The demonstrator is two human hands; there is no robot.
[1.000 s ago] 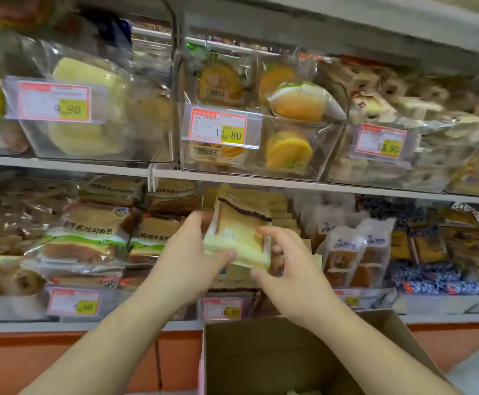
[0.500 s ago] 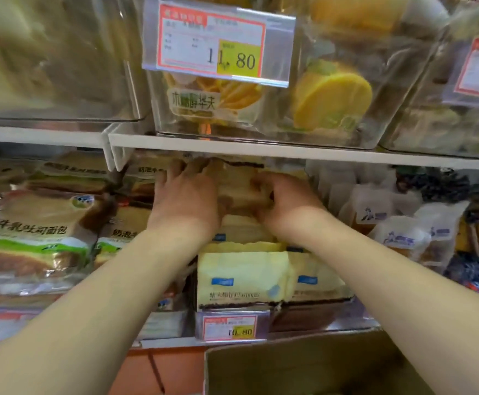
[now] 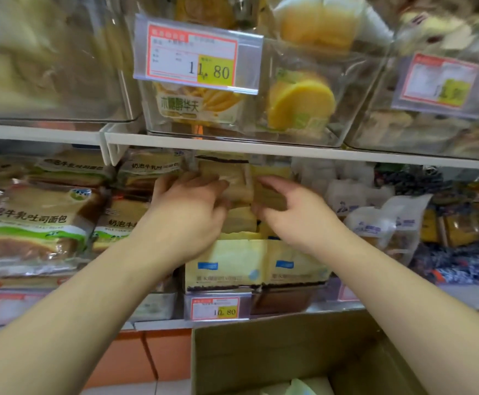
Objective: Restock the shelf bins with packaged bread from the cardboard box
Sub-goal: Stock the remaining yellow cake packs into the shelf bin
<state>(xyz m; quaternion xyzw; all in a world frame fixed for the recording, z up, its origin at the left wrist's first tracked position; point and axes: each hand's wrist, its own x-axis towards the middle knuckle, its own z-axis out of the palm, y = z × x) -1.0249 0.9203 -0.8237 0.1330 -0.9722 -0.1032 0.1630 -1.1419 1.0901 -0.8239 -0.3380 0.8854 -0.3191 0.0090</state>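
Observation:
A clear-wrapped sandwich bread pack [image 3: 228,178] stands upright at the back of the middle shelf bin [image 3: 286,299], behind a row of pale yellow packs [image 3: 226,266]. My left hand [image 3: 189,215] rests its straight fingers on the pack's front left. Just to the right of the pack, my right hand [image 3: 295,218] hovers with relaxed fingers and holds nothing. The open cardboard box [image 3: 289,352] sits below the shelf, with a pale green pack [image 3: 298,387] showing inside it.
The white upper shelf edge [image 3: 261,146] runs close above my hands and carries clear bins with yellow cakes [image 3: 301,104]. Green-labelled toast loaves [image 3: 33,223] fill the bin to the left, white bags [image 3: 375,220] the bin to the right. A 10.80 price tag [image 3: 217,307] fronts the middle bin.
The pack went from held in front of the shelf to deep in the middle bin. Since half a second ago my right hand has drawn back off it.

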